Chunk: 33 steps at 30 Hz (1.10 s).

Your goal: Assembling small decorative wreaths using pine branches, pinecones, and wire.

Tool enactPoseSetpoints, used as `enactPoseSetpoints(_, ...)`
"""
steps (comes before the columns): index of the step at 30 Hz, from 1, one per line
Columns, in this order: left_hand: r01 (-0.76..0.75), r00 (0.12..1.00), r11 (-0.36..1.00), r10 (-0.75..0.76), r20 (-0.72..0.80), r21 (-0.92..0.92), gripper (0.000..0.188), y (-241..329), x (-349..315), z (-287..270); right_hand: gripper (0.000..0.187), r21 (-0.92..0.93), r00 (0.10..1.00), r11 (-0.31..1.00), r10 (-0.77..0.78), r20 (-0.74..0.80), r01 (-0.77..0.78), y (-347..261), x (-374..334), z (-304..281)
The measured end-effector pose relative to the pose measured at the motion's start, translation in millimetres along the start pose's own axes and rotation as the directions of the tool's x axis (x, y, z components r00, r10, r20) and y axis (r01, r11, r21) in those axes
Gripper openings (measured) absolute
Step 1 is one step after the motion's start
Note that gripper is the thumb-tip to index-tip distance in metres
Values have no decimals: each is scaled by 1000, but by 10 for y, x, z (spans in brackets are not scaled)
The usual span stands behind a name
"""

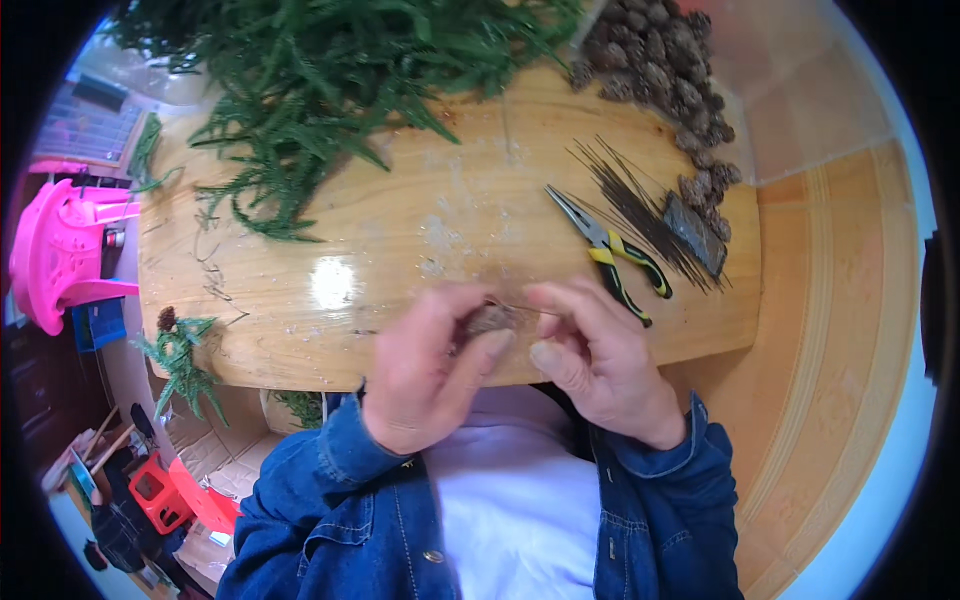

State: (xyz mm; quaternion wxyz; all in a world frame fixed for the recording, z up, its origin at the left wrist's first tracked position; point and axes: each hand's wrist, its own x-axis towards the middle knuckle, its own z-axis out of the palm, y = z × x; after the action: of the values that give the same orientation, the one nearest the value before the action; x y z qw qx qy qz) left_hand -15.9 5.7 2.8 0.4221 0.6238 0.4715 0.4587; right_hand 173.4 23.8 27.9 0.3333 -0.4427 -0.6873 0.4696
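You are sitting at a glossy wooden table (370,210), both bare hands working close to your body, just above its near edge. Your left hand (420,365) is gripping a brown pine cone (489,320), with the thumb pressing along its near side and the curled fingers closing around its far and left sides. The cone is lying at the fingertip end of this grip, its right side showing toward your other hand. Your right hand (610,365) is hovering just beside it, fingers bending inward, thumb and forefinger tips standing apart; a thin wire (522,306) is stretching from the cone toward these fingers, but blur is hiding whether they are pinching it, so you cannot tell. Beyond your right hand, pliers (607,243) with black and yellow handles are lying with their jaws parted slightly if at all, beside a bundle of dark wires (635,205) and a grey block (695,236). A pile of pine cones (650,55) is filling the far right, green branches (320,90) are covering the far left, and a green sprig (187,365) is overhanging the near-left corner.
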Motion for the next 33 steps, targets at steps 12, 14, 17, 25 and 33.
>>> enactPoseSetpoints(12,-218,976,883,199,90,417,40,88,70,-425,25,-1,993,994,-113,17,113,-31,203,228)
enactPoseSetpoints(14,-113,986,829,163,-44,549,37,97,166,-799,25,-2,993,993,-118,25,118,-61,203,237)
enactPoseSetpoints(17,28,948,708,206,-244,706,32,40,456,-1207,24,98,996,992,-75,-41,79,-19,165,269)
enactPoseSetpoints(25,-18,980,461,183,-75,887,26,-192,721,-1416,26,-45,989,988,-147,13,147,-86,141,248)
enactPoseSetpoints(33,73,945,923,57,-322,378,13,-73,627,-1369,24,-18,994,993,-114,4,114,10,88,145)
